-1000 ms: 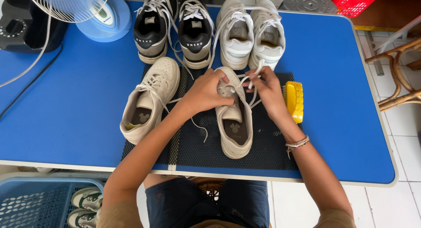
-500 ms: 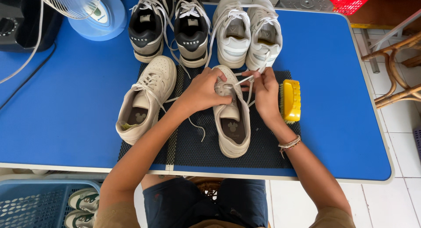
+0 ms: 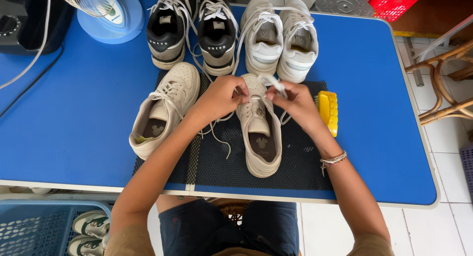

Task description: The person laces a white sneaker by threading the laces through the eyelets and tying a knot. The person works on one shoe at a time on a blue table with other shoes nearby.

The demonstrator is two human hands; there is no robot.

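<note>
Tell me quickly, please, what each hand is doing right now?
Left hand: fingers closed, pinching the lace at the beige shoe.
Right hand: fingers closed on the white lace, pulled up.

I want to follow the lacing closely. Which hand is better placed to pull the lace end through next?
Probably the right hand: it pinches the white lace end above the beige shoe. The left hand rests on the shoe's eyelet side, seemingly steadying it.
</note>
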